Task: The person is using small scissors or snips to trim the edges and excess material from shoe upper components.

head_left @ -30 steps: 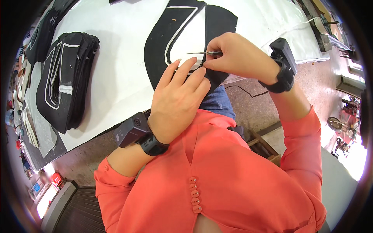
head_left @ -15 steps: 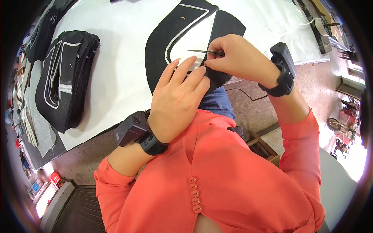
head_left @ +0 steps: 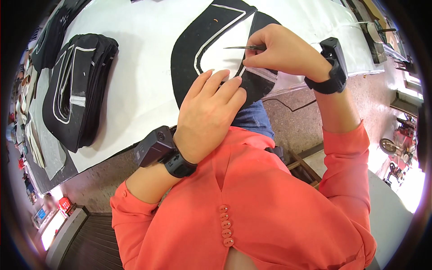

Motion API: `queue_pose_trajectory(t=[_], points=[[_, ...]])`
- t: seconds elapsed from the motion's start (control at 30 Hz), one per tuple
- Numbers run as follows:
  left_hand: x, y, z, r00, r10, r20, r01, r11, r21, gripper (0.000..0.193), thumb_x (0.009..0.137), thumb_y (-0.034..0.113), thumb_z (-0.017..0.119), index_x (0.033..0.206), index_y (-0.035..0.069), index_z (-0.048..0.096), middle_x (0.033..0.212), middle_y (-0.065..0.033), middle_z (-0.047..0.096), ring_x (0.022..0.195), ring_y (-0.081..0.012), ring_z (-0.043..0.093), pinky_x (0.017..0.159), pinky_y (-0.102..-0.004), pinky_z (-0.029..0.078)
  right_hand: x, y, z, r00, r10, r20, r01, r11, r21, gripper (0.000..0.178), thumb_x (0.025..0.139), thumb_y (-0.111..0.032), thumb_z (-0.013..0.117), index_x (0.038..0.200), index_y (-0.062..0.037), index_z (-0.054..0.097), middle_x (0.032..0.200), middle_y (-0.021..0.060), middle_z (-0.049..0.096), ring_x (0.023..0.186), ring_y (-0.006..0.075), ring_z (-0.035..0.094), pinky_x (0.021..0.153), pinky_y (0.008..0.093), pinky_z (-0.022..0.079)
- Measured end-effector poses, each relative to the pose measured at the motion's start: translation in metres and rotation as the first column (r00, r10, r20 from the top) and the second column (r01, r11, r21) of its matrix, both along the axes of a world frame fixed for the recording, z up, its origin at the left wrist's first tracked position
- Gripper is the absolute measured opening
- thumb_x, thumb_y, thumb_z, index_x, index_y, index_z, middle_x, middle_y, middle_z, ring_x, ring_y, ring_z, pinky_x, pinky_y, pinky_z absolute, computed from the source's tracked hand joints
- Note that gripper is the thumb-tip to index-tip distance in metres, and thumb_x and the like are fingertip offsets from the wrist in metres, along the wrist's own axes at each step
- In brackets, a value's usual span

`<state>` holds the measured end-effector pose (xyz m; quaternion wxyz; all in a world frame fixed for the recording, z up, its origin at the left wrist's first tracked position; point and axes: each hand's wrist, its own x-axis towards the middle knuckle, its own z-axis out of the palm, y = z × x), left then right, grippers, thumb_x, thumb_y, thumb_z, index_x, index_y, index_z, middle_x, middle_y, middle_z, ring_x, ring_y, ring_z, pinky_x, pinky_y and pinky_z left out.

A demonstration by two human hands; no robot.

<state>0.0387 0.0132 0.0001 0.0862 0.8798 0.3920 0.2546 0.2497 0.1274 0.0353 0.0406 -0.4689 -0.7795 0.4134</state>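
A curved black U-shaped piece of material (head_left: 184, 67) lies on the white-covered table in front of me, with a narrow white strip along its inner edge. My left hand (head_left: 208, 110) rests flat on its near part, fingers stretched out. My right hand (head_left: 274, 51) is closed round a slim, dark, pointed tool (head_left: 238, 47), whose tip points left. I cannot tell its exact kind. The right thumb and fingertips meet at the inner edge of the piece's right arm, close to the white strip (head_left: 240, 71). A pale band (head_left: 262, 74) crosses that arm below the hand.
To the left lies a thick stack of similar black pieces (head_left: 85, 90) with white edging; more black pieces (head_left: 49, 36) lie beyond it. White cloth-like scraps (head_left: 33, 139) are at the table's left edge. A black cable (head_left: 292, 109) runs over the floor at the right.
My right hand has moved slightly up and right along the inner edge, tool still in it. The pale band has come into sight. My left hand has stayed nearly in place.
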Motion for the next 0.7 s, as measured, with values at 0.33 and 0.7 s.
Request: queue_pose_trajectory(t=[0.33, 0.7], points=[[0.008, 0.002, 0.002, 0.997, 0.058, -0.055, -0.058, 0.998, 0.008, 0.019, 0.085, 0.003, 0.058, 0.104, 0.005, 0.063, 0.127, -0.0083, 0.064, 0.128, -0.033, 0.056, 0.109, -0.0502, 0.042, 0.0, 0.003, -0.003, 0.999, 0.047, -0.006, -0.047, 0.999, -0.026, 0.019, 0.081, -0.016, 0.074, 0.084, 0.0025, 0.07, 0.068, 0.0016, 0.061, 0.065, 0.0073, 0.055, 0.062, 0.0252, 0.046], [0.013, 0.007, 0.004, 0.997, 0.037, -0.066, -0.036, 0.999, 0.013, 0.014, 0.085, 0.003, 0.057, 0.099, 0.004, 0.062, 0.123, -0.0102, 0.065, 0.124, -0.0322, 0.058, 0.108, -0.0485, 0.044, 0.005, 0.012, -0.002, 0.992, 0.018, -0.125, -0.015, 1.0, 0.027, 0.028, 0.081, -0.026, 0.07, 0.081, 0.0024, 0.069, 0.063, 0.0089, 0.058, 0.059, 0.0153, 0.054, 0.058, 0.0319, 0.046]])
